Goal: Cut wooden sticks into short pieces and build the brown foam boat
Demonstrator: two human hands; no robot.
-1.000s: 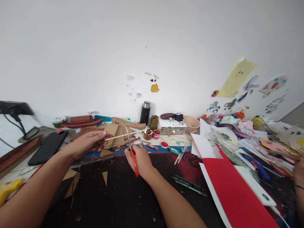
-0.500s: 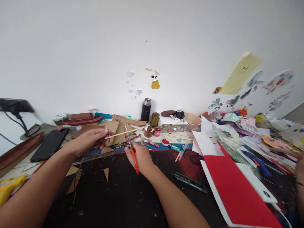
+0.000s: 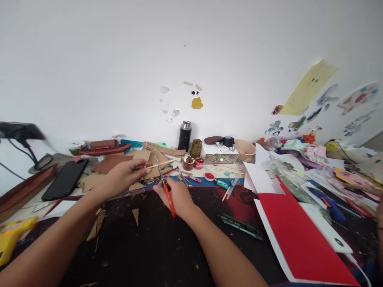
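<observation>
Between its fingertips my left hand (image 3: pixel 128 175) pinches a thin wooden stick (image 3: pixel 167 162), which points to the right. My right hand (image 3: pixel 177 197) is closed around the orange handles of a pair of scissors (image 3: pixel 168 197). The blades point up and away, and the stick crosses them near their tips. Whether the blades press on the stick I cannot tell. Behind the hands lie brown cardboard pieces (image 3: pixel 151 159). A small cardboard triangle (image 3: pixel 135 216) lies on the dark mat below.
A utility knife (image 3: pixel 239 226) and a red sheet (image 3: pixel 302 235) lie to the right. Paint jars (image 3: pixel 188 162) and a black flask (image 3: pixel 184 136) stand at the back. On the left are a phone (image 3: pixel 64 180) and a yellow tool (image 3: pixel 14 239). Part of another person shows at the right edge.
My left hand has slid right along the stick, closer to the scissors, so less of the stick shows between them. My right hand has hardly moved. The view has shifted slightly.
</observation>
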